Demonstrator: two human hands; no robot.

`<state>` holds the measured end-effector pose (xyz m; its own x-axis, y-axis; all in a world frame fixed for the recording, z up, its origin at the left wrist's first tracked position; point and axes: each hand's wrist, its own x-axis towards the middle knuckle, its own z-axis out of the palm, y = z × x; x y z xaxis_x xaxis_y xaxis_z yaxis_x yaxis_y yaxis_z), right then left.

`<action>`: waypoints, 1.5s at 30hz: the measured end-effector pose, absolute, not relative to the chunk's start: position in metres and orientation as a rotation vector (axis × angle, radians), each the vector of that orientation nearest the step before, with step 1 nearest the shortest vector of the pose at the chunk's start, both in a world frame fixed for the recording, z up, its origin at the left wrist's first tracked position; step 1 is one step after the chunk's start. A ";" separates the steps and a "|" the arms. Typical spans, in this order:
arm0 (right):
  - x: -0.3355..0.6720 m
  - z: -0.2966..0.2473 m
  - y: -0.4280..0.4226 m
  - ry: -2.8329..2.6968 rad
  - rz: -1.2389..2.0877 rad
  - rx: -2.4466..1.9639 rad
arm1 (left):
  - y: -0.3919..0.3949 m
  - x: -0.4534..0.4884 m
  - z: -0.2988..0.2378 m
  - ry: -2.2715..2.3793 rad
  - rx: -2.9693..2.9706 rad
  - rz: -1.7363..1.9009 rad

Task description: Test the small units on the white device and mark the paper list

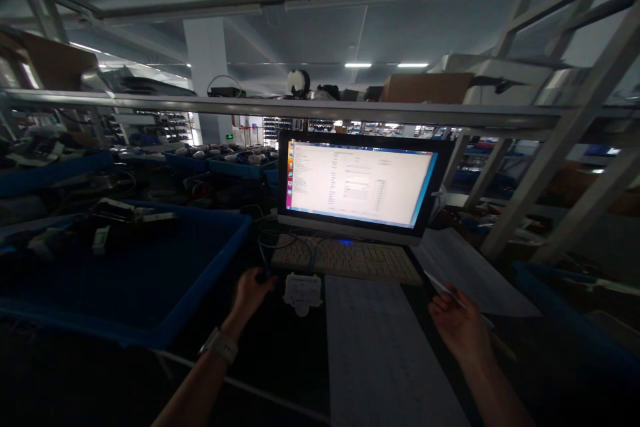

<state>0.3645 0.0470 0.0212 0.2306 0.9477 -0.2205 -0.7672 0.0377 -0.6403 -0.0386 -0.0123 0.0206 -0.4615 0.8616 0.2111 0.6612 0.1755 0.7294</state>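
A small white box-shaped device with mounting tabs and printed text lies on the dark bench, in front of the keyboard. Just left of it, my left hand has its fingers closed at the end of a blue cable; the dark part at the fingertips is hard to make out. That cable loops back over the keyboard's left end. My right hand is curled around a thin white pen, to the right of a long printed sheet. Another paper sheet lies beyond this hand.
A lit monitor stands behind the keyboard. On the left is a large blue bin with several dark and white parts inside. Another blue bin sits at right. A shelf with boxes crosses above the monitor.
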 end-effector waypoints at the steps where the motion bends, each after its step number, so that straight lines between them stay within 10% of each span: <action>1: 0.364 0.022 0.047 -0.301 1.346 -0.747 | -0.014 -0.039 0.022 2.153 1.484 1.195; 14: 0.367 0.015 0.049 -0.362 1.328 -0.718 | -0.023 -0.007 0.042 1.300 1.406 1.526; 45: 0.456 0.035 0.009 -0.763 0.839 -0.947 | -0.018 -0.011 0.013 1.536 1.992 1.521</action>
